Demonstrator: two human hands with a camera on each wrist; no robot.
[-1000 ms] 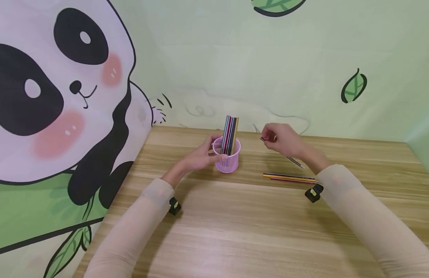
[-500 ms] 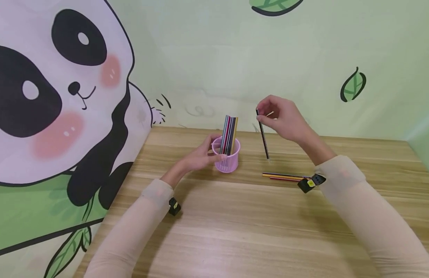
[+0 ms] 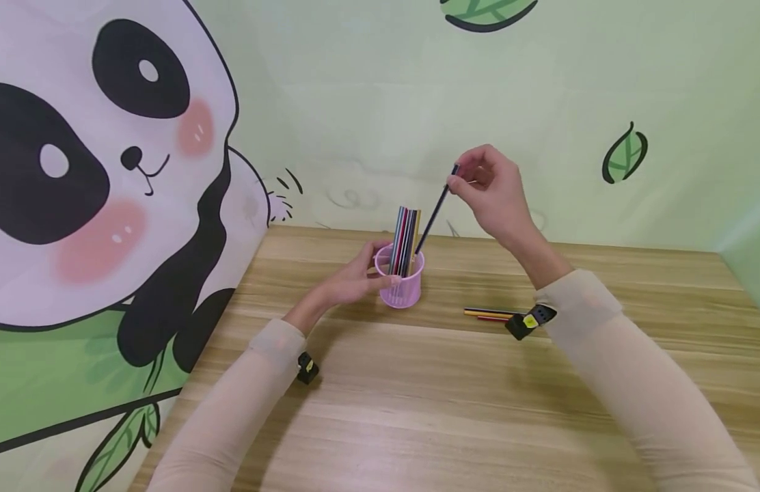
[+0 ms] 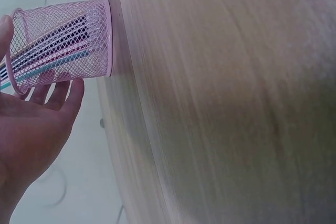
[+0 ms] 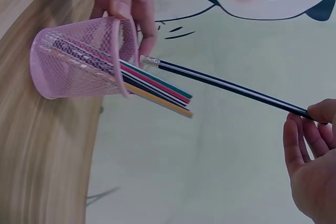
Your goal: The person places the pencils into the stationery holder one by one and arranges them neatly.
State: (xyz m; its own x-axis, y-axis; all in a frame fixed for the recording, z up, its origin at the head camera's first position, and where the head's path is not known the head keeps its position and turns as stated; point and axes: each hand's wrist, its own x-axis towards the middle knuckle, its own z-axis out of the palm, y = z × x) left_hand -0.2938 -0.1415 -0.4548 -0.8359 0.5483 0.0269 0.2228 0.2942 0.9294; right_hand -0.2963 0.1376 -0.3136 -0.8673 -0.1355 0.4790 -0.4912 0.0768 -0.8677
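A pink mesh pencil cup point(image 3: 409, 292) stands upright on the wooden table, with several pencils point(image 3: 405, 239) leaning in it. From its left side my left hand point(image 3: 355, 279) holds the cup near the rim, thumb in front and fingers behind. My right hand point(image 3: 495, 195), up and to the right of the cup, pinches a dark striped pencil point(image 3: 437, 213) by its upper end. In the right wrist view this pencil point(image 5: 231, 86) slants so that its eraser end is at the cup's mouth; whether it touches the rim I cannot tell.
A few loose pencils point(image 3: 486, 313) lie on the table point(image 3: 380, 403) right of the cup, partly hidden by the black wrist camera point(image 3: 523, 325). Behind the table rises a pale green wall point(image 3: 355, 102) with a panda picture at left.
My right hand has lifted the dark striped pencil off the table, swung it upright and brought it left to the cup's mouth. The left hand and the cup stay in place.
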